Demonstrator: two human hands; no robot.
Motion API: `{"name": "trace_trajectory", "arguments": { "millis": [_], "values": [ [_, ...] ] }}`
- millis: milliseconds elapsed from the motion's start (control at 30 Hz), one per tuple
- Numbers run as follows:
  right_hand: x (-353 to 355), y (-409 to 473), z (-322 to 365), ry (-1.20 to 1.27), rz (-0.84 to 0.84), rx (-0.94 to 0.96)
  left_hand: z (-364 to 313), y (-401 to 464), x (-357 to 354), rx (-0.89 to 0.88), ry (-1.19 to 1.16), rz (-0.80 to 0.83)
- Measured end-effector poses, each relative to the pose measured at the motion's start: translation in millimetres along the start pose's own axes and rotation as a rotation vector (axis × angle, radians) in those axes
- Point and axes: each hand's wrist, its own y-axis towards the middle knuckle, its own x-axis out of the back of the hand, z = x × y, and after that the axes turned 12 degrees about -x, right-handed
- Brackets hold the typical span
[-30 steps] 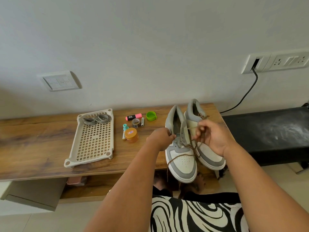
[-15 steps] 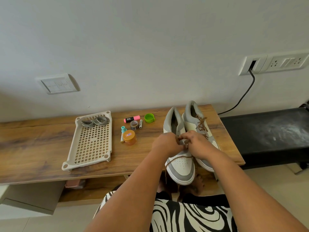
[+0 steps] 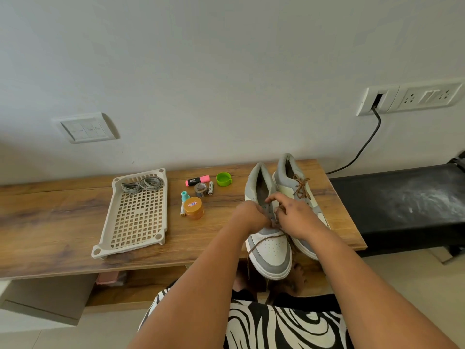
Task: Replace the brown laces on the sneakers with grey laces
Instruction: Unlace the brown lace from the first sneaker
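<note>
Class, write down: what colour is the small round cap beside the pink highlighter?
Bright green cap, clearest in the head view.

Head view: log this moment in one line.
step: unlacing | left hand + right hand: on brown lace, near sneaker | grey laces: in tray

No lettering could be read with certainty. The pink highlighter, left of the hands and farther back on the desk, bore a black label with white print too small to make out. The orange jar lid carried a blurred sticker.
</note>
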Motion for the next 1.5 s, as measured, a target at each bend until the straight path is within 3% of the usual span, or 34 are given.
{"name": "trace_trajectory", "arguments": {
  "millis": [133, 267, 333, 433, 500, 567, 633, 733, 933, 1100, 1267, 1500],
  "values": [
    [0.2, 2.9, -0.8, 0.097, -0.034, -0.027, -3.0, -10.4, 19.7, -0.052, -0.169, -0.081],
    [-4.8, 4.0, -7.1, 0.058, -0.094, -0.135, -8.8, -23.3, 47.8, -0.149, -0.692, -0.018],
    [-10.5, 4.3, -11.1, 0.050, -0.097, -0.181, -0.5, -22.3, 53.5, -0.074, -0.519, -0.031],
    [-13.0, 7.7, -13.9, 0.049, -0.126, -0.183, 18.6, -11.7, 48.6, 0.073, 0.312, -0.012],
    [-13.9, 10.0, -13.3, 0.038, -0.125, -0.181, 16.6, -11.0, 42.3, 0.109, 0.447, 0.042],
    [-16.3, 10.1, -12.2, 0.075, -0.196, -0.178, 9.0, -8.8, 35.9, -0.023, 0.403, -0.008],
    [-17.2, 9.0, -9.8, 0.144, -0.371, -0.137, -0.7, -8.2, 28.6, -0.181, 0.312, -0.050],
    [-12.6, 8.1, -5.3, 0.210, -0.489, -0.071, -6.9, -8.5, 16.7, -0.250, 0.265, -0.034],
    [-15.5, 9.0, -11.8, 0.078, -0.135, -0.114, -4.2, -4.5, 12.0, -0.210, 0.416, 0.022],
    [-10.8, 7.0, -7.2, 0.080, -0.179, -0.131, -4.1, -2.0, 8.9, -0.181, 0.412, 0.036],
    [-3.7, 4.4, -1.6, 0.000, -0.096, -0.044, 2.0, 0.8, 6.8, -0.172, 0.316, 0.072],
    [-2.8, 3.2, 0.3, -0.062, -0.070, 0.024, 4.4, -8.7, 21.1, -0.237, -0.032, 0.005]
  ]
}}
